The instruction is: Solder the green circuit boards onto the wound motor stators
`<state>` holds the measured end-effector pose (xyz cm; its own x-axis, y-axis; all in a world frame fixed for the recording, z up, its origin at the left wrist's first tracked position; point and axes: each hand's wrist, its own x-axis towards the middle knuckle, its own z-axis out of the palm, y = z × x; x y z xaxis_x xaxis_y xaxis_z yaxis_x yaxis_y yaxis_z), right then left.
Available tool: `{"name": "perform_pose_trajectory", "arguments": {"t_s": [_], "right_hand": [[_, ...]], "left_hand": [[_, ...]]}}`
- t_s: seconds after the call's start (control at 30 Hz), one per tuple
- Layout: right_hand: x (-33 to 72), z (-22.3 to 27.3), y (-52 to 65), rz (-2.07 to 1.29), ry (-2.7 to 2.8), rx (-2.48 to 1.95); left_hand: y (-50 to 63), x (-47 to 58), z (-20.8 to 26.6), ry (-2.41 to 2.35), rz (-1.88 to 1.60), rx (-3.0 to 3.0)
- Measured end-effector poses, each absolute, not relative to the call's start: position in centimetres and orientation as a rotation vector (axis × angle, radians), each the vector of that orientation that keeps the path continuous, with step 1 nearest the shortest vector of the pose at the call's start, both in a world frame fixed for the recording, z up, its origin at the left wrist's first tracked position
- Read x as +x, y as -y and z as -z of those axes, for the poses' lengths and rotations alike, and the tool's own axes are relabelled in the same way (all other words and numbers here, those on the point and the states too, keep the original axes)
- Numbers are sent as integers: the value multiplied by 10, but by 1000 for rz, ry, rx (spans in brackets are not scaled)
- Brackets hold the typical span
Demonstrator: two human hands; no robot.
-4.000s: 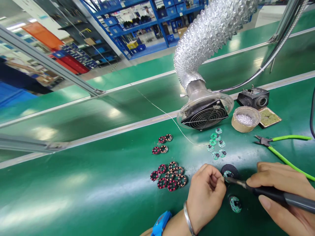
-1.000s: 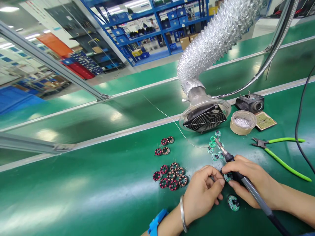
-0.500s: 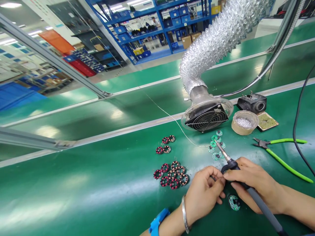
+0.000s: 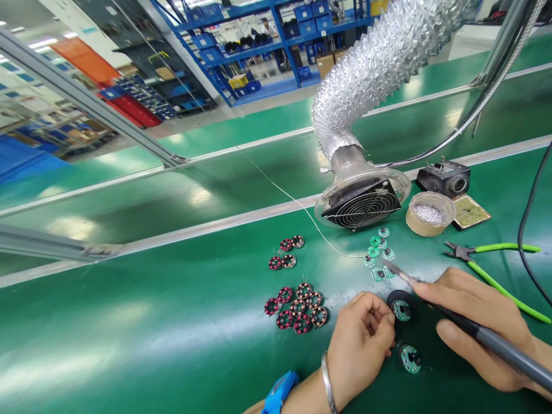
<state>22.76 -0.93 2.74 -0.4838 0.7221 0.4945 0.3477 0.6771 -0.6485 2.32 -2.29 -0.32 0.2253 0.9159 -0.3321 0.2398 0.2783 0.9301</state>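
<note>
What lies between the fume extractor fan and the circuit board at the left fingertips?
A cluster of small round circuit boards, with the soldering iron's tip at its near edge, lies between that fan and the board; the head view shows it.

Soldering iron [image 4: 483, 336] in right fingers [image 4: 457, 296]
</note>
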Motion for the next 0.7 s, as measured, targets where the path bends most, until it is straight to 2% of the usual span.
{"name": "perform_pose_trajectory", "arguments": {"t_s": [0.27, 0.5, 0.7], "right_hand": [[228, -46, 21, -662, 2030, -930], [224, -44, 20, -776, 2012, -928], [227, -43, 21, -730, 2006, -963]], "left_hand": [[24, 23, 4, -1329, -691, 1317], [25, 23, 3, -1325, -705, 1330], [24, 23, 2, -1330, -712, 1359]]}}
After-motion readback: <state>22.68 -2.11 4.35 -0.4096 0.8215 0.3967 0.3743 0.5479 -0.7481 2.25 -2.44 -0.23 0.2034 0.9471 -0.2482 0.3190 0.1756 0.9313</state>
